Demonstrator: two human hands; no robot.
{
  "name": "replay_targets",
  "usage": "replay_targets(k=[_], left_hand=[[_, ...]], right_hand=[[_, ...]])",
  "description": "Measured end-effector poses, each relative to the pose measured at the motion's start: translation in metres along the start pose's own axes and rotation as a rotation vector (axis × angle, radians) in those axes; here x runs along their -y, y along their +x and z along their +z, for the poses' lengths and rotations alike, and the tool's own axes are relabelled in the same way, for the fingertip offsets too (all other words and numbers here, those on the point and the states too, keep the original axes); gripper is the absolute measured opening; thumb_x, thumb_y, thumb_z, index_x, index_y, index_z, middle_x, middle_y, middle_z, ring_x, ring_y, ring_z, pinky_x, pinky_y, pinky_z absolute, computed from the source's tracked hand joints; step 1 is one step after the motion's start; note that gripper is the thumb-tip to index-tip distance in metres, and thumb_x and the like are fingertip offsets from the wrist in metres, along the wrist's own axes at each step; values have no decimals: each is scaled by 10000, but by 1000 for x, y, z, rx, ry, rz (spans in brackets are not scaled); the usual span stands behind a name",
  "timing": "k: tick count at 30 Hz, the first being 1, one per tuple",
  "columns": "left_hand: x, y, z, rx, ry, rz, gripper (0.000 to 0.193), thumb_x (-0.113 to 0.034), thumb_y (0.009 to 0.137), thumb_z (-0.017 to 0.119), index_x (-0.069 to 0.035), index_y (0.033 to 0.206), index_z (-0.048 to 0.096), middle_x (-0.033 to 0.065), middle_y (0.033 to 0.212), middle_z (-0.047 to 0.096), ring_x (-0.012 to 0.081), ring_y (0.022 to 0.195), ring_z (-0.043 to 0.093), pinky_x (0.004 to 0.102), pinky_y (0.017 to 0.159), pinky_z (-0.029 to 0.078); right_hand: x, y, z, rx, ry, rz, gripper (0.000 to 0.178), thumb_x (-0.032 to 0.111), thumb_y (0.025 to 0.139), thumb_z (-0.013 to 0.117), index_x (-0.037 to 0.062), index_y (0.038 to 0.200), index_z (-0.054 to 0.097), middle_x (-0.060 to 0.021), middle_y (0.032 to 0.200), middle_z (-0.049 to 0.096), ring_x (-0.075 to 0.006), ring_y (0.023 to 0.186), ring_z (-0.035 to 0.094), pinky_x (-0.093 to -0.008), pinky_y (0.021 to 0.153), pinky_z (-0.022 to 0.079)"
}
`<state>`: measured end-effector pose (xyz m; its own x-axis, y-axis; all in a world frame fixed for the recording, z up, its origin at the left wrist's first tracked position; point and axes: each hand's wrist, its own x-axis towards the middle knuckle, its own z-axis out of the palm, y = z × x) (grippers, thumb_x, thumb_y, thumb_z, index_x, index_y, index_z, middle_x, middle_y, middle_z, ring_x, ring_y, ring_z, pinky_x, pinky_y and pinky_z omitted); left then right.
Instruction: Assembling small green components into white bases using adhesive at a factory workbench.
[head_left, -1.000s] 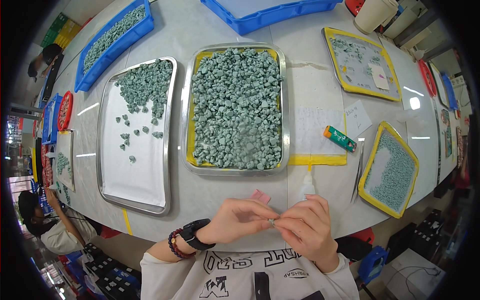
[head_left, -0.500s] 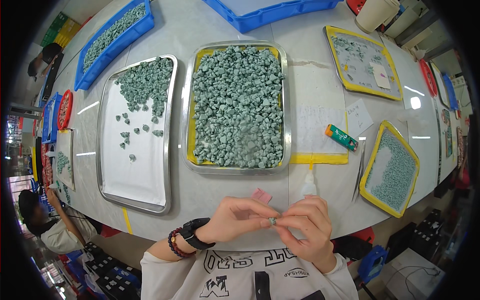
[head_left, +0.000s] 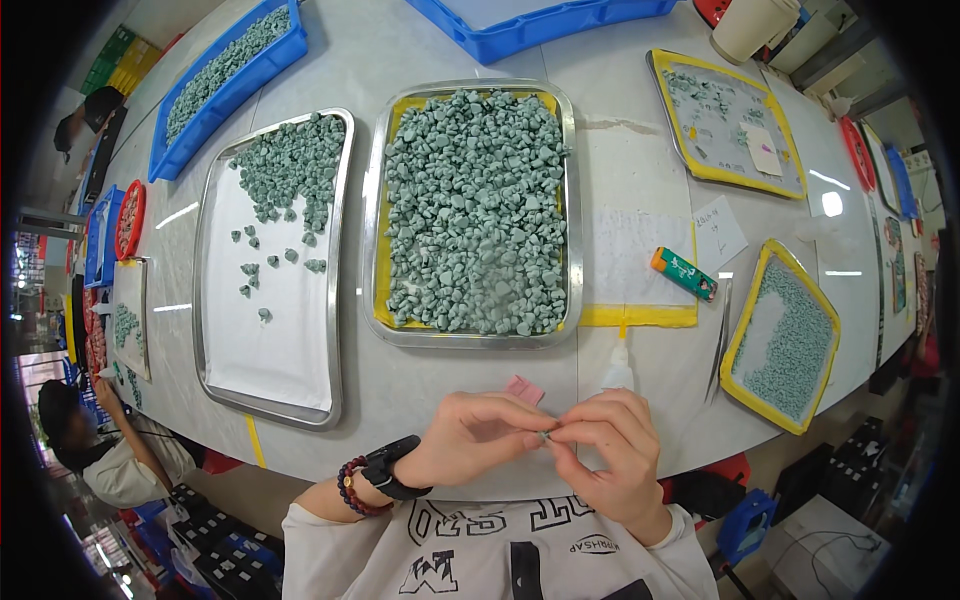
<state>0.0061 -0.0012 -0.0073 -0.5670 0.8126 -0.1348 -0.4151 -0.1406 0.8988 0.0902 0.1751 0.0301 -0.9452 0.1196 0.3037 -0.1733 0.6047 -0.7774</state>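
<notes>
A tiny grey-green piece (head_left: 543,436) sits between the fingertips of both hands, mostly covered by them. My left hand (head_left: 475,437) pinches it from the left. From the other side, my right hand (head_left: 612,450) closes thumb and fingers on it. Just beyond the fingers lie a small pink scrap (head_left: 523,390) and a white squeeze bottle (head_left: 619,368) with a yellow tip. Ahead is a metal tray (head_left: 574,215) heaped with grey-green pieces (head_left: 475,215). A second metal tray (head_left: 265,365), lined white, has similar clustered pieces (head_left: 290,170) at its far end.
On the right are tweezers (head_left: 720,340), a green-and-orange tube (head_left: 684,275), and a yellow-rimmed tray (head_left: 830,345) of smaller pieces. Another yellow-rimmed tray (head_left: 720,175) lies farther back. Blue bins (head_left: 165,150) stand along the far side. A co-worker (head_left: 110,430) sits at the left.
Both hands stay together in nearly the same place. The fingertips have shifted slightly, and less of the small piece shows between them.
</notes>
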Motion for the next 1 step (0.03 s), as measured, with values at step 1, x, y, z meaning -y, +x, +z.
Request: replay_targets(k=[1], left_hand=[[0, 0, 0, -1, 1, -1, 261, 81, 813, 635, -2, 1059, 657, 104, 1070, 659, 176, 980, 624, 305, 872, 512]], right_hand=[[-1, -1, 2, -8, 4, 18, 241, 8, 607, 738, 91, 812, 645, -28, 850, 616, -234, 786, 561, -382, 757, 425]])
